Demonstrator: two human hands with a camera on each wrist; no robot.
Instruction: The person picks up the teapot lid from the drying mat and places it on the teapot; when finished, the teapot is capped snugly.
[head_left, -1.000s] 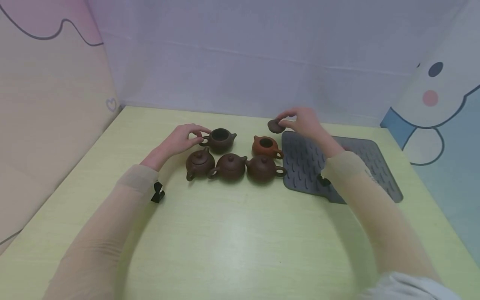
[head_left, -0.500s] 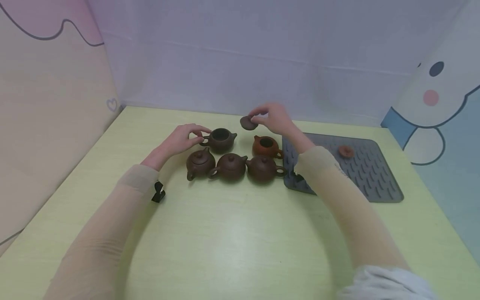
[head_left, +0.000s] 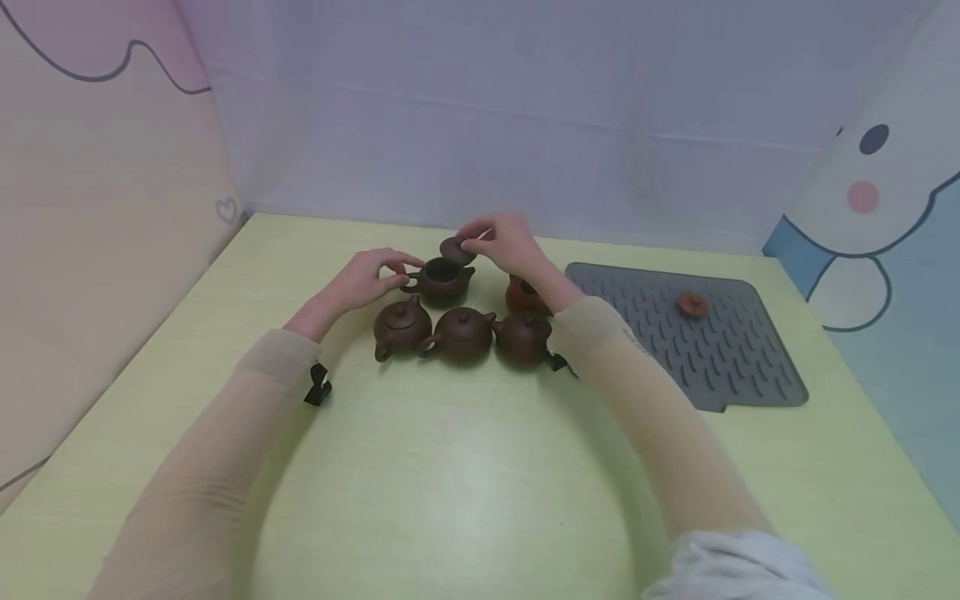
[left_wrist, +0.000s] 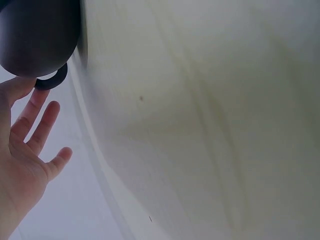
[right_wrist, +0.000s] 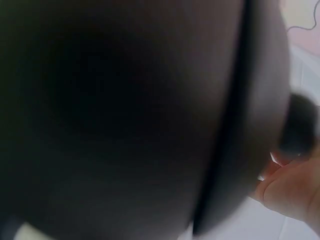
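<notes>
In the head view my left hand [head_left: 370,277] pinches the handle of a dark brown teapot [head_left: 441,285] whose top is uncovered. The left wrist view shows thumb and fingertip at the ring-shaped handle [left_wrist: 59,79], other fingers spread. My right hand [head_left: 508,243] pinches a dark brown teapot lid [head_left: 455,250], held tilted just above that opening. Below the right forearm, a reddish-brown teapot [head_left: 519,293] without a lid is partly hidden. A blurred dark rounded surface [right_wrist: 125,125] fills most of the right wrist view, with my fingers [right_wrist: 290,187] at its right edge.
Three lidded dark brown teapots [head_left: 462,335] stand in a row in front, close together; the right sleeve covers part of the rightmost. A grey ribbed mat [head_left: 738,346] lies at the right, bearing a reddish-brown lid [head_left: 692,305]. A wall rises behind the table.
My right hand has carried the dark lid leftward from beside the mat to over the uncovered teapot. The reddish-brown lid on the mat has come into sight. My left hand stays put.
</notes>
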